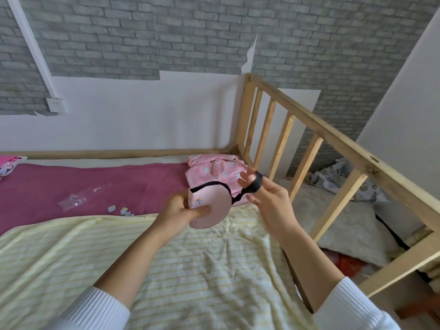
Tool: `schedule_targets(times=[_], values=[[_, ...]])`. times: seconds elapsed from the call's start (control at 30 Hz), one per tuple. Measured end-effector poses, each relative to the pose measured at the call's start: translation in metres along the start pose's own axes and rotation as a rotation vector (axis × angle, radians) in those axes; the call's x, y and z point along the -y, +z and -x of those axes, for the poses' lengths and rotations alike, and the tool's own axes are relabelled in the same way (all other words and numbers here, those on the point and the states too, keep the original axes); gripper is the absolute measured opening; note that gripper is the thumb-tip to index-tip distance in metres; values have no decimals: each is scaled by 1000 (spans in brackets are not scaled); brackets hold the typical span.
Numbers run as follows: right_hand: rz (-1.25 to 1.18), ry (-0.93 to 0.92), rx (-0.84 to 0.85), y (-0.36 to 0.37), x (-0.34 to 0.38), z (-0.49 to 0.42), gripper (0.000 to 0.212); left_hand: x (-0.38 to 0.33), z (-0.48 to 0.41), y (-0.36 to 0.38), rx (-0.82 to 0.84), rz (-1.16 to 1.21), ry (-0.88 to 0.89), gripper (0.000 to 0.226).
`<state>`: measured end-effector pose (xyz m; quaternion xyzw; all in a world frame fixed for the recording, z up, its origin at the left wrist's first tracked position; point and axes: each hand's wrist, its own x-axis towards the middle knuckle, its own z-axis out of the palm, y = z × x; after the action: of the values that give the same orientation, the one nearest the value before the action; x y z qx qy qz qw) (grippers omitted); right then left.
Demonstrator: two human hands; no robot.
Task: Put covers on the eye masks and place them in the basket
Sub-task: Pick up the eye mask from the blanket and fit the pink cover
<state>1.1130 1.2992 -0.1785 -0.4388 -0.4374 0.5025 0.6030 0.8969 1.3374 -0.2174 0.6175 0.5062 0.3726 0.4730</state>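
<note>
My left hand [182,211] grips a pink eye mask [213,206] with a black edge, folded, with a small cartoon print near my thumb. The mask hangs above the pale yellow striped blanket [166,258]. My right hand [264,198] is up and to the right of the mask, and the mask's black elastic strap [253,185] is looped over its fingers and stretched taut. No basket is in view.
An empty clear plastic wrapper [81,197] and small paper scraps [120,209] lie on the magenta sheet [95,182]. A crumpled pink printed cloth [214,171] sits by the bed corner. A wooden slatted rail [309,148] runs along the right side.
</note>
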Motion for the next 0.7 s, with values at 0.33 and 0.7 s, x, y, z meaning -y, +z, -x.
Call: schedule_targets(times=[0.33,0.7], values=[[662,-133,136,12,1,-1,12,-2,3,0,115,26,22,36],[1241,-415,-84,22,-16,3,27,-29,18,18,-84,-28,222,10]])
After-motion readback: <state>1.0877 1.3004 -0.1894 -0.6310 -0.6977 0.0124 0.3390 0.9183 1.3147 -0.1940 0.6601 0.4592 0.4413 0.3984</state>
